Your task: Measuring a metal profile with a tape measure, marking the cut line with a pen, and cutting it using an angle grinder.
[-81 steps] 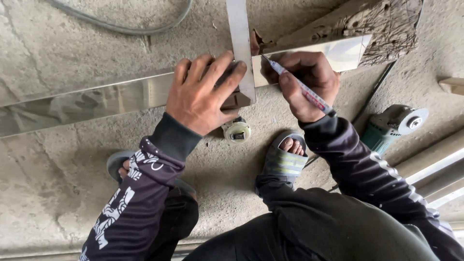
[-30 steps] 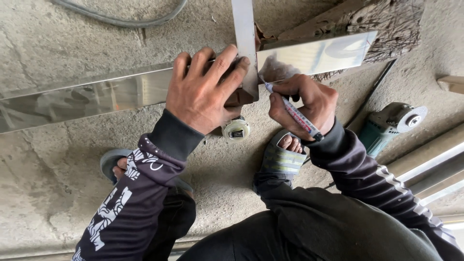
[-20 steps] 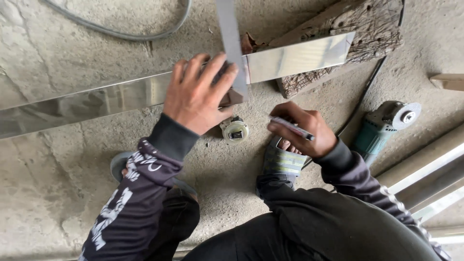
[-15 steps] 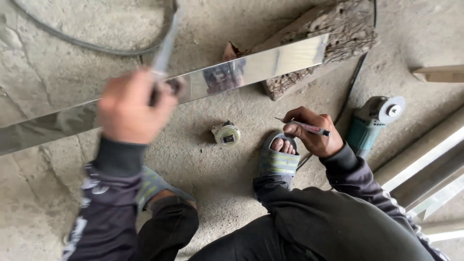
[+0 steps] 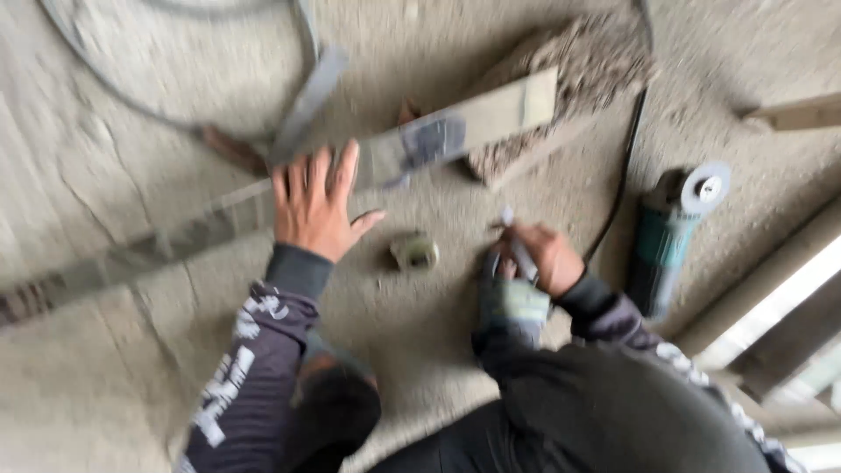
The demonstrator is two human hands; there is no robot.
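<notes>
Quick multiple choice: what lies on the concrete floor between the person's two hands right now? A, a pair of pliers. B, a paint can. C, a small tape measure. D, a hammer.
C: a small round tape measure lies on the floor between the open left hand and the right hand, which holds a marker.

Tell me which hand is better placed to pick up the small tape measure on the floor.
Left, probably. The left hand is open and empty beside the tape measure, while the right hand is closed around a marker. Motion blur hides finer detail.
</notes>
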